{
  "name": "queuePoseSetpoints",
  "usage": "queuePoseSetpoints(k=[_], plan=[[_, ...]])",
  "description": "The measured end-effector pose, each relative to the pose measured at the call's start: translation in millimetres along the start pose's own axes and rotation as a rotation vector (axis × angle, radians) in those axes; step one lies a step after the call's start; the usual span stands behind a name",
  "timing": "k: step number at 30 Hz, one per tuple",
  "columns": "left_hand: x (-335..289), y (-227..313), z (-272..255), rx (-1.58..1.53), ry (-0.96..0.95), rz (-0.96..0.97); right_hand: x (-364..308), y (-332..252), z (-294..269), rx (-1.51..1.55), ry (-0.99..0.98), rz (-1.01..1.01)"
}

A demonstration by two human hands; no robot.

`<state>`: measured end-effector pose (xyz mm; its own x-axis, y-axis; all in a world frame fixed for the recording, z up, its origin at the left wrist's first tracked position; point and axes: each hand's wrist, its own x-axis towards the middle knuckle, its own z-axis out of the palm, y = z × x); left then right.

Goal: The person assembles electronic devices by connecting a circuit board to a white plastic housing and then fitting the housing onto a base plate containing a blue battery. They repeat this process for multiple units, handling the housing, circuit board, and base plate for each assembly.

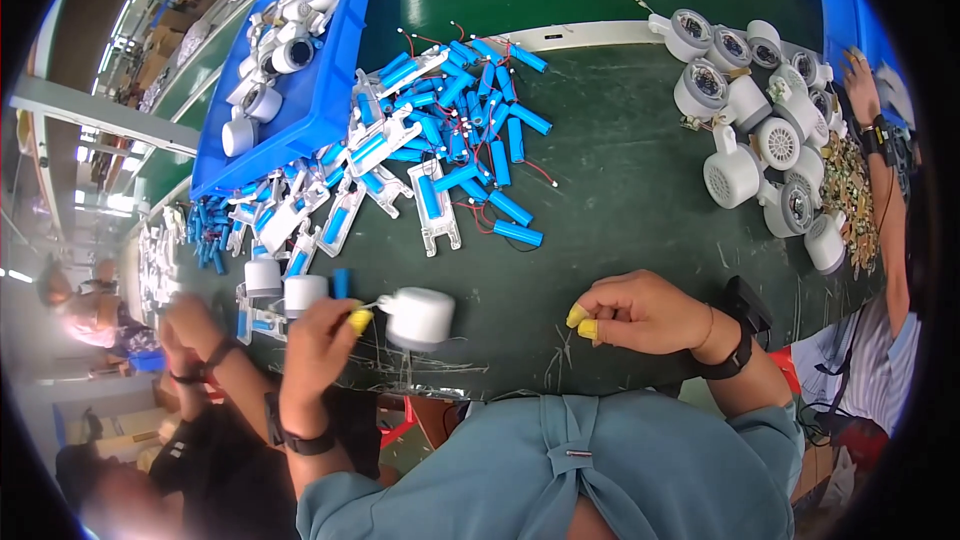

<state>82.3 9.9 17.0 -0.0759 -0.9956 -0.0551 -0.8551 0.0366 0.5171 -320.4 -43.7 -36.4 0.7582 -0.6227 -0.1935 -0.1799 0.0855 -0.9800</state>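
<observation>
My left hand (322, 340), with a yellow cot on a fingertip, is closed on the thin end of a white round fan head (418, 318). The fan head hangs just above the near edge of the green table, its drum to the right of my fingers and slightly blurred. My right hand (645, 312) rests over the table to the right, with yellow cots on thumb and forefinger. Its fingers are curled and the tips brought together, with nothing visible between them. Two more white fan heads (305, 294) stand left of my left hand, next to a blue cell (341, 283).
Blue battery cells with red wires (517, 232) and white handle shells (433, 208) are heaped at the far left. Behind them a blue bin (290, 140) holds white fan heads. More fan heads (732, 175) and small circuit boards (850, 200) lie right. Co-workers' arms (890, 195) flank both sides.
</observation>
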Motion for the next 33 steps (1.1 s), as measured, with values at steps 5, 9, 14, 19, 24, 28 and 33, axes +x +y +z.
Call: queuePoseSetpoints(k=[5,9,14,19,24,28,33], plan=[[-7,-32,-30,0.26,0.269,-0.116,0,-2,1,0.033,0.011,-0.004],[26,9,-3,0.314,0.408,-0.002,0,-1,4,0.014,0.038,0.034],[52,69,61,0.294,0.089,0.364,-6,-1,10,0.021,0.088,-0.016],[14,87,59,0.319,-0.082,0.339,-26,2,12,0.052,0.129,0.069],[4,91,53,0.004,-0.202,0.411,-20,-2,16,-0.019,0.143,0.058],[15,82,45,-0.108,0.062,0.149,-17,-4,21,-0.11,0.124,0.005],[31,74,63,-0.04,0.103,0.26,-23,-7,27,-0.187,0.183,0.008]])
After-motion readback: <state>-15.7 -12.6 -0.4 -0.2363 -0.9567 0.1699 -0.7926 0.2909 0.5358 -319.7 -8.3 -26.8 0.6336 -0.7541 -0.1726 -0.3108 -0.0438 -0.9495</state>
